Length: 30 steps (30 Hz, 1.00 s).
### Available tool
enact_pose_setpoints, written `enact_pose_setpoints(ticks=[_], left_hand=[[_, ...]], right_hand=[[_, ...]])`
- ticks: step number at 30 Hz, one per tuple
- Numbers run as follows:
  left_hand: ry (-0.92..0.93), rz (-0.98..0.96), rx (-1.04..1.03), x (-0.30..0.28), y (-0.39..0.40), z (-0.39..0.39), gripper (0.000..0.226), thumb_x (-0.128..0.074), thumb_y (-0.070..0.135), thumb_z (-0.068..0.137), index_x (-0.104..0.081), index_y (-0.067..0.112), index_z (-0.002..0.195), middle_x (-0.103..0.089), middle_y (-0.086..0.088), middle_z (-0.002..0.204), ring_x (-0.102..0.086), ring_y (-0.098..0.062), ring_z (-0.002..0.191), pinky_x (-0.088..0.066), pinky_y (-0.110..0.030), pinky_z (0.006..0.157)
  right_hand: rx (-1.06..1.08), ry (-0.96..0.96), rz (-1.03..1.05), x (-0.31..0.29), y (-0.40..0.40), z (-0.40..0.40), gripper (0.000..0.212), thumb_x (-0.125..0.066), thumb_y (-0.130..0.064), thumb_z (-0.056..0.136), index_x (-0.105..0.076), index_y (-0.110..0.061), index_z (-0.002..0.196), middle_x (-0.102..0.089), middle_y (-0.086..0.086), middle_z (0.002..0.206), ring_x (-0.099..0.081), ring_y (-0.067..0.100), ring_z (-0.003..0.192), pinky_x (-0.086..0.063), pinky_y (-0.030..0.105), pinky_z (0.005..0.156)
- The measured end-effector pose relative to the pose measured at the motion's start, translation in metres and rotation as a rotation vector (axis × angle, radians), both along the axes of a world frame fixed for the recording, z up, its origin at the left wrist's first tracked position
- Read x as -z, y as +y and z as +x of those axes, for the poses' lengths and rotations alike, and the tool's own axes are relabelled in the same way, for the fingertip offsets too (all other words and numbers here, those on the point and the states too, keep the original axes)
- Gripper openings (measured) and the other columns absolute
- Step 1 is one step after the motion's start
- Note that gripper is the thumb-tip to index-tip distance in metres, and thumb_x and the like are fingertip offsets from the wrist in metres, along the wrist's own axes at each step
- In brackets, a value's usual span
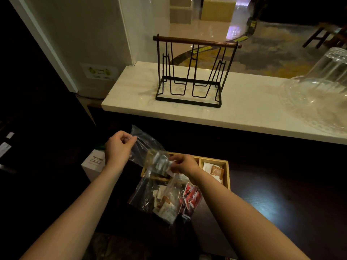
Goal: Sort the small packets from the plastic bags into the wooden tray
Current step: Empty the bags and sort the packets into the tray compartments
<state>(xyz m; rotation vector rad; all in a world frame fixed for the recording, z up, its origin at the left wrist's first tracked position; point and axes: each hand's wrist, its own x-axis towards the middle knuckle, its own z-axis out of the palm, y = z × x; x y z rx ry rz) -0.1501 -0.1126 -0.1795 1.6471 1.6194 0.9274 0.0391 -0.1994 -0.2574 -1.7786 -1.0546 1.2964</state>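
Note:
My left hand point(118, 147) pinches the top edge of a clear plastic bag point(145, 147) and holds it up over the wooden tray point(226, 174). My right hand point(183, 163) grips the lower end of that bag, where several small white packets point(161, 163) bunch together. The tray's right compartment holds white and orange packets point(214, 170). Its left part is hidden behind the bag and my hand. In front of the tray lie more clear bags point(163, 199) with beige, white and red packets point(190, 198).
A white box point(93, 164) stands left of the tray on the dark table. Behind runs a pale marble counter point(131, 102) with a black wire rack point(191, 72) and, at the right, clear glassware point(319, 87).

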Motion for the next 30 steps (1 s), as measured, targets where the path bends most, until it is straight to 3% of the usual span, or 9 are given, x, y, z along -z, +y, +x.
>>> enact_pose_setpoints(ticks=[4, 8, 10, 13, 16, 20, 23, 26, 30], left_hand=[[0.021, 0.056, -0.008, -0.007, 0.0, 0.001, 0.019, -0.065, 0.021, 0.088, -0.06, 0.004, 0.083, -0.054, -0.005, 0.072, -0.049, -0.014, 0.056, -0.039, -0.013, 0.042], [0.046, 0.092, 0.003, -0.006, 0.006, -0.003, 0.02, -0.065, 0.025, 0.087, -0.059, 0.007, 0.082, -0.06, -0.016, 0.088, -0.056, -0.022, 0.071, -0.038, -0.02, 0.053], [0.028, 0.125, 0.012, -0.008, 0.006, -0.003, 0.019, -0.064, 0.025, 0.087, -0.058, 0.008, 0.083, -0.06, -0.017, 0.092, -0.058, -0.024, 0.075, -0.041, -0.021, 0.053], [-0.025, 0.195, 0.042, -0.012, 0.004, -0.001, 0.016, -0.063, 0.025, 0.088, -0.055, 0.013, 0.082, -0.057, -0.017, 0.093, -0.06, -0.029, 0.075, -0.053, -0.035, 0.055], [-0.083, 0.214, 0.069, -0.013, 0.003, -0.001, 0.014, -0.06, 0.027, 0.089, -0.053, 0.019, 0.08, -0.057, -0.017, 0.089, -0.059, -0.031, 0.074, -0.054, -0.041, 0.059], [-0.197, 0.136, 0.086, -0.01, -0.005, 0.007, 0.01, -0.052, 0.024, 0.095, -0.053, 0.015, 0.089, -0.056, -0.005, 0.08, -0.057, -0.021, 0.068, -0.05, -0.032, 0.053], [-0.231, -0.04, 0.172, 0.009, -0.016, 0.014, 0.01, -0.046, 0.026, 0.098, -0.05, 0.018, 0.095, -0.053, -0.004, 0.082, -0.056, -0.017, 0.065, -0.053, -0.035, 0.053], [-0.131, -0.164, 0.253, 0.03, -0.029, 0.025, 0.014, -0.044, 0.033, 0.098, -0.051, 0.027, 0.087, -0.056, -0.005, 0.079, -0.056, -0.025, 0.069, -0.05, -0.041, 0.057], [0.075, -0.252, 0.442, 0.047, -0.063, 0.047, 0.027, -0.044, 0.038, 0.096, -0.053, 0.02, 0.114, -0.063, 0.001, 0.107, -0.061, -0.018, 0.091, -0.042, -0.02, 0.061]], right_hand=[[-0.001, 0.033, 0.028, -0.001, 0.002, -0.001, 0.037, -0.057, 0.0, 0.088, -0.056, -0.007, 0.125, -0.061, 0.015, 0.113, -0.061, 0.021, 0.099, -0.054, 0.025, 0.078], [0.037, 0.08, 0.068, -0.004, 0.003, 0.003, 0.034, -0.056, 0.001, 0.089, -0.059, -0.005, 0.122, -0.064, 0.018, 0.11, -0.064, 0.027, 0.101, -0.055, 0.035, 0.088], [0.072, 0.133, 0.096, -0.007, 0.004, 0.005, 0.029, -0.055, 0.001, 0.09, -0.061, -0.003, 0.118, -0.065, 0.013, 0.103, -0.064, 0.023, 0.093, -0.056, 0.029, 0.08], [0.107, 0.19, 0.121, -0.014, 0.006, 0.01, 0.025, -0.054, 0.003, 0.09, -0.063, 0.0, 0.113, -0.065, 0.007, 0.093, -0.063, 0.018, 0.084, -0.056, 0.023, 0.071], [0.128, 0.195, 0.156, -0.024, 0.005, 0.015, 0.02, -0.057, 0.0, 0.089, -0.064, 0.0, 0.108, -0.066, 0.005, 0.089, -0.064, 0.014, 0.08, -0.057, 0.019, 0.068], [0.193, 0.095, 0.229, -0.03, -0.003, 0.029, 0.011, -0.06, -0.008, 0.088, -0.066, -0.008, 0.098, -0.066, 0.001, 0.084, -0.064, 0.014, 0.08, -0.056, 0.027, 0.075], [0.283, 0.032, 0.24, -0.029, -0.017, 0.047, 0.009, -0.06, -0.012, 0.089, -0.067, -0.012, 0.096, -0.064, -0.001, 0.082, -0.062, 0.012, 0.076, -0.054, 0.026, 0.072], [0.369, -0.036, 0.252, -0.024, -0.035, 0.069, 0.005, -0.063, -0.014, 0.088, -0.068, -0.014, 0.09, -0.064, -0.003, 0.076, -0.06, 0.008, 0.068, -0.051, 0.02, 0.062], [0.545, -0.125, 0.246, -0.014, -0.065, 0.1, 0.007, -0.065, -0.015, 0.086, -0.066, -0.019, 0.08, -0.064, 0.002, 0.075, -0.058, 0.013, 0.066, -0.05, 0.029, 0.06]])
